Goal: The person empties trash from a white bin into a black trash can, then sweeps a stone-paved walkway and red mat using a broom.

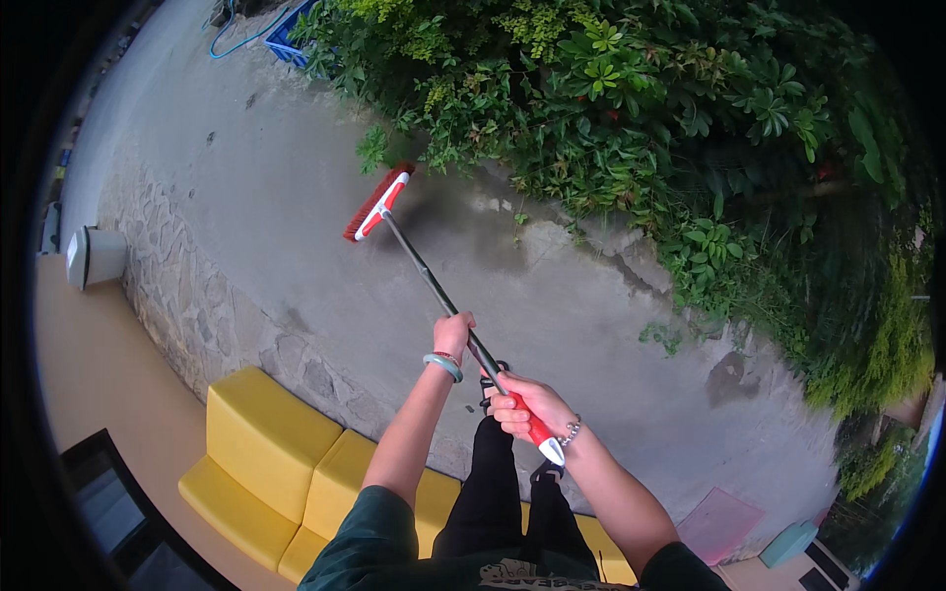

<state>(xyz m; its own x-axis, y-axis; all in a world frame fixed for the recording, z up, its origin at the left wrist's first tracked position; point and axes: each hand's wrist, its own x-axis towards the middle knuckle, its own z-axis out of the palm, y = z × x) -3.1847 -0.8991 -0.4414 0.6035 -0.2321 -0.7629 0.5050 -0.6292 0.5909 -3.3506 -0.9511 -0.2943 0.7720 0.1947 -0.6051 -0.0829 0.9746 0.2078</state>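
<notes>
One yellow sofa (258, 443) sits at lower left; rightward and higher, the broom (421, 266) slants over the grey pavement (246, 197), its red-bristled head (382, 204) toward the upper left. Partway down the dark shaft (435, 286), the left hand (452, 335) has its fingers wrapped round it; farther right, the right hand (532, 402) curls its fingers round the red grip (540, 430), and bushes (680, 118) spread across the upper right.

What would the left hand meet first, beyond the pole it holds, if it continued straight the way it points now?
Probably the green plants across the concrete ground; depth is unclear, so the left hand might meet that ground first.
</notes>
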